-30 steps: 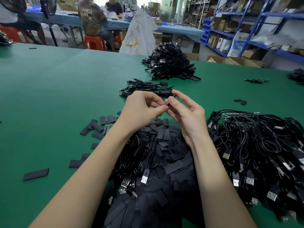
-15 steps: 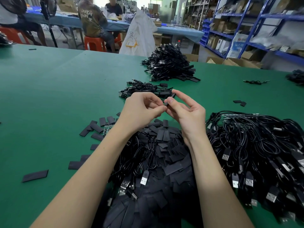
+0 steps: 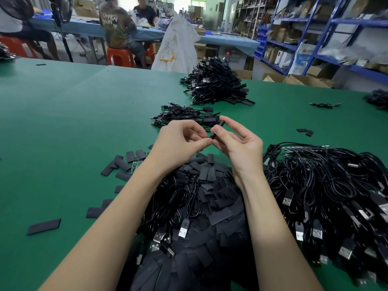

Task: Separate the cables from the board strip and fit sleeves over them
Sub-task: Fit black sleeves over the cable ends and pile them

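Tabletop: green surface carrying all the work material.
Loose sleeves: flat black pieces scattered at the left, lying apart from one another, near a small green board piece.
Left hand: raised above the tabletop, its fingers curled and pinching the near end of a thin black part, which is too small to tell whether it is cable end or sleeve.
Held sleeve: short black tube, tilted up and away, between the two hands, touching both.
Right hand: thumb and forefinger pinch the sleeve; the other fingers are spread loosely.
Sleeve heap: dark pile directly under the wrists, with a coiled cable and USB plugs lying on it.
Small cable bundle: just beyond the hands.
Far cable heap: further back on the tabletop.
Cable mass: large tangle with USB plugs, at the right, well apart from the far heap.
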`<state>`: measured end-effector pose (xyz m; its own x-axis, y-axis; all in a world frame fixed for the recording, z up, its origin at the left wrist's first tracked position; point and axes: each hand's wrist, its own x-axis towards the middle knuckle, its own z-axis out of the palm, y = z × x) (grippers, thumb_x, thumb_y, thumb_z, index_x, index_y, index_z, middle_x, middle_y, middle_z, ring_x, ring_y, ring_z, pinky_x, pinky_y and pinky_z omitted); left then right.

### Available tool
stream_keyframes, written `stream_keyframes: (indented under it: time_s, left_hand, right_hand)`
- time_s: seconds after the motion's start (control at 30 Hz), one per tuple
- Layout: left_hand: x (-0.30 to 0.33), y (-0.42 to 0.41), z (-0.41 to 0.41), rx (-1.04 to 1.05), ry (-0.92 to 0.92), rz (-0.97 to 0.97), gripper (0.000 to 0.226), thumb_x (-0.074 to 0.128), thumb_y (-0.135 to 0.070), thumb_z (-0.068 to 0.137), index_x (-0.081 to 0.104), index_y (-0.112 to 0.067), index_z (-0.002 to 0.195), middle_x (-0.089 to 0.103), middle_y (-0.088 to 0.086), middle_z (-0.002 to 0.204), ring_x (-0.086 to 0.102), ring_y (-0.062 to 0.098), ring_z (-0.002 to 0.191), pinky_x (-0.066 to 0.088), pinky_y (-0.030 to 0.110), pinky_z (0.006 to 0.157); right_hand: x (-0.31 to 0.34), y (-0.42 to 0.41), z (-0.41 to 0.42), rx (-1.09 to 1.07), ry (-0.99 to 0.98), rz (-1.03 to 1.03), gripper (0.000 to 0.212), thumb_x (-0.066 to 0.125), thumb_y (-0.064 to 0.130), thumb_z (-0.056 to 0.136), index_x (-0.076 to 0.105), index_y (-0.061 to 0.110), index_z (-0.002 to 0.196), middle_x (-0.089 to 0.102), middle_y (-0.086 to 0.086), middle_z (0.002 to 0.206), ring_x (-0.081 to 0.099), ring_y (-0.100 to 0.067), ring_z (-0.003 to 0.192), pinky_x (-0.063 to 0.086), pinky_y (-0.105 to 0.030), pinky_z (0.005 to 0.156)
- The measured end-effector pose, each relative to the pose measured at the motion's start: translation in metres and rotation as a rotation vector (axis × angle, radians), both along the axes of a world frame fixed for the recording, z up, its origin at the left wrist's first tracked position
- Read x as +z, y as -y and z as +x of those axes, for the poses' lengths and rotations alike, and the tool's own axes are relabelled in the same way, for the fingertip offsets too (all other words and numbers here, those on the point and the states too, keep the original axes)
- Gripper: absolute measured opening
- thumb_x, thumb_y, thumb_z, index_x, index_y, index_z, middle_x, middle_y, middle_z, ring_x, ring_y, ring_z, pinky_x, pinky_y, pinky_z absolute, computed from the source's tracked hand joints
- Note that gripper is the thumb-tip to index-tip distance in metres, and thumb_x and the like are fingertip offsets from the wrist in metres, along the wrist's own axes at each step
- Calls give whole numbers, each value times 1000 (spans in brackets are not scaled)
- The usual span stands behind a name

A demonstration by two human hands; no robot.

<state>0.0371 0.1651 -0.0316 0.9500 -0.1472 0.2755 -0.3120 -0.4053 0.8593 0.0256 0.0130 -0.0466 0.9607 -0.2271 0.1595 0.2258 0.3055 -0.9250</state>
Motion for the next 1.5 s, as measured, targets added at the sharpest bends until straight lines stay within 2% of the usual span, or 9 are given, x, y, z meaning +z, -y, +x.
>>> stream_keyframes:
  time_s: [0.4, 0.6, 0.73, 0.87, 0.97, 1.1, 1.27, 1.4, 1.5]
  left_hand:
    - [1, 0, 0, -14, 5, 3, 9, 79, -24, 86, 75, -16, 85, 75, 1, 71, 73, 17, 70, 57, 24, 71]
    - [0, -12, 5, -124, -91, 205, 15, 80, -36, 84, 70, -28, 92, 71, -9, 81, 66, 3, 69, 55, 25, 76]
    - [4, -28, 8, -234, -192, 346, 14, 74, -40, 89, 73, -27, 91, 76, -5, 89, 71, 18, 88, 55, 37, 90]
    - [6, -35, 6, -274, -211, 349, 14, 68, -35, 95, 75, -24, 88, 77, -1, 88, 67, 31, 84, 53, 39, 85]
    - [7, -33, 4, -250, -181, 303, 15, 64, -33, 98, 72, -26, 87, 76, -4, 86, 71, 33, 86, 55, 39, 84]
    - [13, -27, 3, -217, -113, 205, 13, 60, -27, 101, 68, -21, 93, 71, -2, 90, 76, 23, 74, 60, 42, 82]
    - [38, -16, 38, -105, 138, 386, 11, 62, -27, 100, 71, -21, 97, 66, -7, 86, 62, 8, 67, 46, 11, 64]
    - [54, 2, 102, -13, 288, 629, 16, 63, -24, 98, 74, -16, 106, 70, 3, 103, 54, 15, 84, 37, 22, 78]
    - [44, 8, 140, 18, 294, 785, 20, 60, -20, 98, 72, -15, 114, 71, 9, 117, 61, 26, 101, 46, 32, 86]
  right_hand:
    - [-1, -3, 0, 6, -6, 12, 28, 78, 5, 86, 75, 16, 112, 79, -9, 87, 75, -14, 83, 59, -22, 75]
    - [-2, -1, 1, -22, -1, -21, 44, 79, 9, 86, 66, 25, 126, 79, -9, 89, 76, -15, 84, 59, -23, 75]
    - [-2, 2, 1, -48, -16, 13, 50, 80, 10, 86, 61, 25, 130, 79, -9, 90, 76, -15, 84, 59, -23, 76]
    - [-1, 7, 1, -47, -56, 89, 49, 80, 13, 86, 60, 20, 130, 79, -9, 91, 76, -17, 85, 60, -25, 75]
    - [0, 11, 1, -14, -109, 88, 53, 77, 34, 89, 55, 21, 136, 79, -6, 96, 77, -23, 90, 61, -28, 73]
    - [3, 18, 1, -34, -157, 59, 36, 60, 51, 98, 55, 29, 126, 79, -2, 101, 77, -21, 92, 63, -31, 73]
    - [3, 24, -1, -56, -206, 64, 36, 52, 50, 102, 56, 24, 127, 80, 1, 96, 77, -19, 88, 62, -27, 68]
    - [2, 25, 0, -34, -213, 51, 32, 52, 48, 103, 59, 24, 124, 80, 1, 95, 77, -18, 86, 60, -26, 64]
    - [0, 26, 2, -22, -218, 40, 31, 52, 46, 103, 59, 24, 124, 80, 2, 95, 77, -18, 86, 61, -25, 65]
